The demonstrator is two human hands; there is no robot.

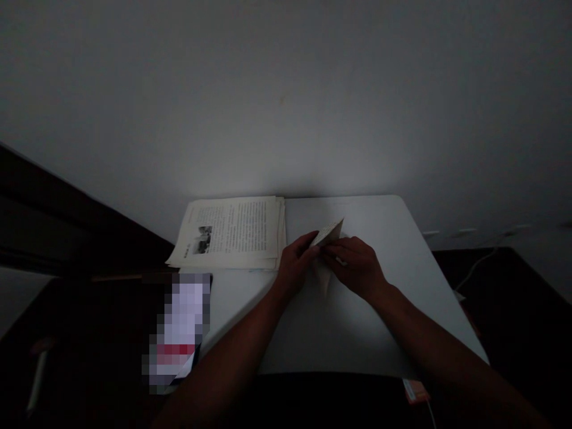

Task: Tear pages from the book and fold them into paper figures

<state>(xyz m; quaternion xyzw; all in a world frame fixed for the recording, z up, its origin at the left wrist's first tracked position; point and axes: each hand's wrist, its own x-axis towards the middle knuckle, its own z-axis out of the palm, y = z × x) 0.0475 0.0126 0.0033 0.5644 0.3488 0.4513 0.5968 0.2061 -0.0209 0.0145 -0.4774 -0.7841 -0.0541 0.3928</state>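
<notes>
A folded piece of printed paper (328, 232) is held up over the middle of the white table, with a pointed corner at its upper right and another point hanging below the hands. My left hand (298, 257) grips its left side, fingers and thumb closed on it. On the right side, my right hand (355, 259) pinches the same paper, its fingertips close to those of the left. The fingers partly hide the folds. To the left lies a stack of printed sheets (232, 232), the top one bearing text and a small dark picture.
The white table (379, 220) stands against a pale wall (286, 101). A blurred-out device with a lit screen (185, 316) is at the table's left edge. An orange and white object (415, 390) with a cord is below the front edge. The room is dim.
</notes>
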